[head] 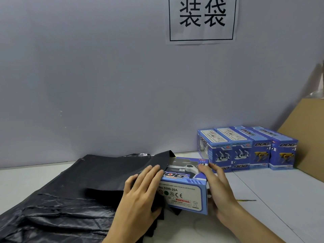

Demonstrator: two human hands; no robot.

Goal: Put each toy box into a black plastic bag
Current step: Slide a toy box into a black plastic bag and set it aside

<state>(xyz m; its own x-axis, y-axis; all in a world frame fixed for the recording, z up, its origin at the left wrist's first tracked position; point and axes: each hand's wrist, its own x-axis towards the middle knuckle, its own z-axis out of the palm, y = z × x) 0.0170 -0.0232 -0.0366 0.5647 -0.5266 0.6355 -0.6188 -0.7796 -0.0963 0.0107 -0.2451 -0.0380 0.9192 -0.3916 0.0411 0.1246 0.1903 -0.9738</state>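
Observation:
A blue toy box (185, 192) printed with "DOG" lies on the table in front of me, its left end tucked into the mouth of a black plastic bag (112, 174). My left hand (140, 192) holds the bag's edge against the box's left side, fingers fairly straight on top. On the box's right end, my right hand (219, 192) grips with the thumb on top near the far corner. The part of the box inside the bag is hidden.
Several more blue toy boxes (249, 151) stand in a row against the grey wall at the back right. A pile of black bags (52, 207) covers the table's left. A cardboard sheet (308, 135) leans at the far right. A paper sign (201, 20) hangs on the wall.

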